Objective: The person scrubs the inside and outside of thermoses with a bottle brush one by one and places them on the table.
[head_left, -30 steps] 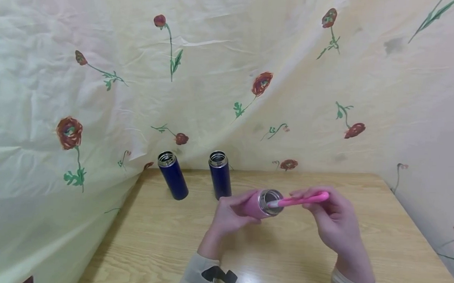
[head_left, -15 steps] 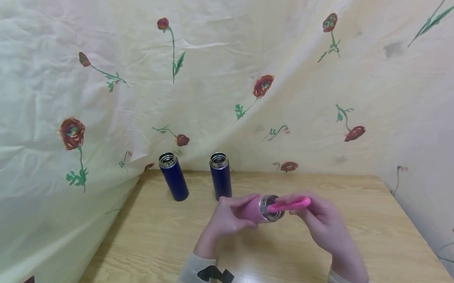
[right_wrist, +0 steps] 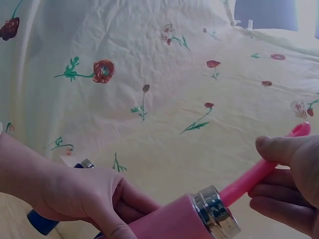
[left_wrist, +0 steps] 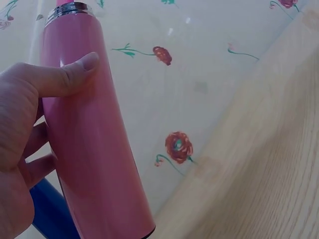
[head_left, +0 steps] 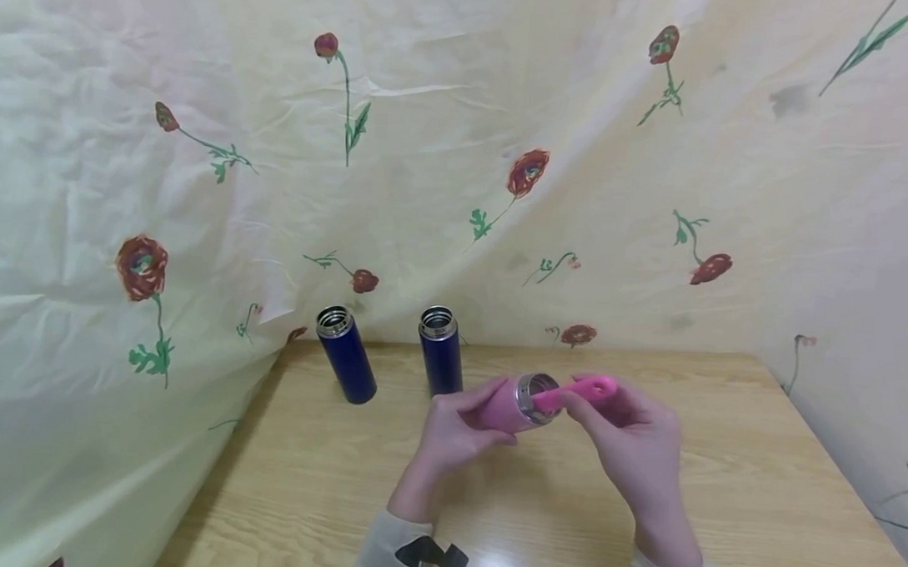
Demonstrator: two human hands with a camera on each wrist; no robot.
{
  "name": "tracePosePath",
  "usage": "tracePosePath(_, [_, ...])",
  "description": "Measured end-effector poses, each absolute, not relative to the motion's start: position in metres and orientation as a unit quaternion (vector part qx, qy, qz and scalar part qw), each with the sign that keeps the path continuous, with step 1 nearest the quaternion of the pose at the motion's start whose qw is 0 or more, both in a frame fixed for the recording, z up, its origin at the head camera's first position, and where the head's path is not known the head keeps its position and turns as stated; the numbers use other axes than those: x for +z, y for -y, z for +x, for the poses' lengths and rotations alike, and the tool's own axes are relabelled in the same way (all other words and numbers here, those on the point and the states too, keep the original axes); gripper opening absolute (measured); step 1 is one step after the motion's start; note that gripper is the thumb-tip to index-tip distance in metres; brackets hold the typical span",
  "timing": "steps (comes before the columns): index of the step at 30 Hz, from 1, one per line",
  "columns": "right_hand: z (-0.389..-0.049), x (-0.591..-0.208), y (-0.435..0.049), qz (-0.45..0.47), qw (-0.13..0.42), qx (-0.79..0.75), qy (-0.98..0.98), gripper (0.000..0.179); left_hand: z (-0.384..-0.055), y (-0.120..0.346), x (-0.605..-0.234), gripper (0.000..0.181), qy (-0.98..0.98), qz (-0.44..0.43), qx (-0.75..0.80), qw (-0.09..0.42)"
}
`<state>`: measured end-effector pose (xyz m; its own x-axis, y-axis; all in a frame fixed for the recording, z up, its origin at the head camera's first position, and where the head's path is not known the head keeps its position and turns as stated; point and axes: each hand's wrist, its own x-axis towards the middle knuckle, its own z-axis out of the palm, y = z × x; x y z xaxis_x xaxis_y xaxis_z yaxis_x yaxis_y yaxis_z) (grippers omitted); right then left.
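Observation:
My left hand (head_left: 456, 434) grips a pink insulated bottle (left_wrist: 89, 134) round its body, fingers behind and thumb across the front. The bottle is tilted, its open steel-rimmed mouth (right_wrist: 215, 213) toward my right hand (head_left: 639, 444). Between thumb and fingers, my right hand pinches the pink handle (right_wrist: 249, 180) of a brush-like tool, which has a hole at its end. The handle runs into the bottle's mouth, and the tool's head is hidden inside. In the left wrist view, only a bit of pink handle shows above the rim.
Two dark blue bottles, one on the left (head_left: 348, 359) and one on the right (head_left: 441, 358), stand uncapped at the back of the wooden table (head_left: 304, 478). A flower-printed cloth (head_left: 427, 191) hangs behind the table and along its sides.
The pink handle has gone deeper into the bottle as my right hand moved left; the pale part near the tool's head no longer shows. My left hand keeps its grip on the bottle.

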<state>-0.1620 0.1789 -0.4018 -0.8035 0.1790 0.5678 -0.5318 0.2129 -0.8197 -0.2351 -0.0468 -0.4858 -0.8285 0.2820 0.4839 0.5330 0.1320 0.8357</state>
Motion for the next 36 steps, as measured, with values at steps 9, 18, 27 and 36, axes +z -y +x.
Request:
tracePosePath(9, [-0.16, -0.398, -0.18, 0.073, 0.321, 0.594, 0.734, 0.03, -0.235, 0.042, -0.487, 0.079, 0.735, -0.313, -0.588, 0.128])
tracePosePath(18, [-0.163, -0.402, -0.187, 0.157, 0.311, 0.552, 0.758, 0.025, -0.234, 0.042, -0.487, 0.079, 0.749, -0.286, -0.588, 0.107])
tracePosePath(27, [-0.163, -0.402, -0.192, 0.228, 0.286, 0.537, 0.76, 0.026, -0.236, 0.045, -0.488, 0.079, 0.766, -0.291, -0.566, 0.089])
tracePosePath(36, [-0.162, -0.399, -0.202, 0.294, 0.337, 0.573, 0.687, 0.028, -0.237, 0.047, -0.488, 0.079, 0.777, -0.288, -0.556, 0.066])
